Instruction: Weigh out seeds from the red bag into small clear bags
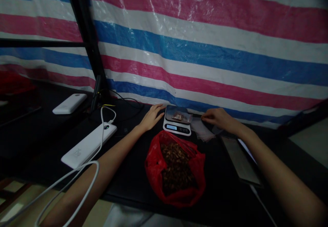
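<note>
My left hand (152, 117) is stretched out with its fingers apart, beside the left edge of a small white digital scale (167, 132). On the scale's dark pan lies a small clear plastic bag (177, 116) with brown bits in it. The lit display is too small to read. To the right of the scale, my right hand (217, 119) has its fingers pinched together; what is between them, if anything, is hidden. Several flat clear bags (203, 131) lie beneath and beside that hand. In front of the scale stands an open red plastic bag (155, 151) full of brown seed-like pieces (176, 167).
A white power bank (88, 146) with a looping white cable (98, 172) lies left, another white power bank (69, 104) farther back. By my right forearm is a phone-like slab (241, 160) with a cable. A striped tarp (192, 49) rises behind the black table (128, 179).
</note>
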Demonstrator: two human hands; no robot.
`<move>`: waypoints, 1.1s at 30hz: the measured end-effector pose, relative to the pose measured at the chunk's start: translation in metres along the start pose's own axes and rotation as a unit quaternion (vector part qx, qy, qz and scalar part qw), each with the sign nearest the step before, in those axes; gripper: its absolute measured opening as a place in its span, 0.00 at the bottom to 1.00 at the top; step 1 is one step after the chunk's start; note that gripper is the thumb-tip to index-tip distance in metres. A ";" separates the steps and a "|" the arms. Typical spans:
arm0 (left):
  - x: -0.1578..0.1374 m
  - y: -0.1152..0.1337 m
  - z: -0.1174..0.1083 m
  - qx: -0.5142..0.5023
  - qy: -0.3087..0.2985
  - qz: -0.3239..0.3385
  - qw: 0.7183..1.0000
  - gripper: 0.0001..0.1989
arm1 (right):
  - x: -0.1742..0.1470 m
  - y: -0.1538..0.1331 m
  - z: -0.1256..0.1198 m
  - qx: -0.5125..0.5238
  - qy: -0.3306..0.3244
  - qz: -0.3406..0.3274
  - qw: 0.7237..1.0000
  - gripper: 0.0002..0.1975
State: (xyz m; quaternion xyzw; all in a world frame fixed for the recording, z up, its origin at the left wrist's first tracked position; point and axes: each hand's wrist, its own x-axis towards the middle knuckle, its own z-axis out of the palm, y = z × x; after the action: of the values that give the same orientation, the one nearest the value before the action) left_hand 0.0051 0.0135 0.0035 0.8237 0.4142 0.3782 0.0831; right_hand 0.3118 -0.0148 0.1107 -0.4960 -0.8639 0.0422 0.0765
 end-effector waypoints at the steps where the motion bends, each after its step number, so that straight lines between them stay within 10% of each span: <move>1: -0.001 -0.001 0.001 0.000 0.012 -0.002 1.000 0.17 | -0.005 -0.010 -0.004 0.010 0.010 -0.014 1.000 0.11; 12: -0.003 -0.003 0.002 -0.007 0.065 -0.013 0.998 0.12 | -0.057 -0.129 0.014 0.100 -0.072 -0.193 0.974 0.09; 33: -0.004 -0.003 0.005 0.014 0.014 0.014 1.000 0.13 | -0.070 -0.141 0.042 -0.108 -0.004 -0.316 0.942 0.11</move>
State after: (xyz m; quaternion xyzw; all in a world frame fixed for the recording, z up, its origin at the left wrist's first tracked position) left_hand 0.0051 0.0130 -0.0034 0.8250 0.4087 0.3855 0.0603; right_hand 0.2191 -0.1462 0.0842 -0.2023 -0.9760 -0.0760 0.0281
